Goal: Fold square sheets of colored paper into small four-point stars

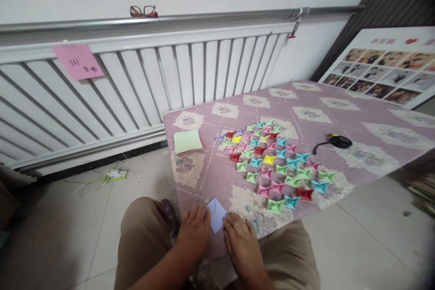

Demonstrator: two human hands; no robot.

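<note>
A small lavender origami paper, folded into a diamond with crease lines, lies on the near edge of the cloth-covered table. My left hand holds its left side, fingers together and bent over the edge. At the right corner, the fingers of my right hand press on the paper; both thumbs are mostly hidden. Beyond the hands stand several rows of small folded paper stars in green, pink, blue, yellow and red. A stack of square paper, pale green on top, rests at the table's left edge.
A black-and-yellow corded object lies right of the stars. Behind the table is a white radiator with a pink note; glasses sit on the pipe above. A photo board leans at the right. White cables lie on the floor.
</note>
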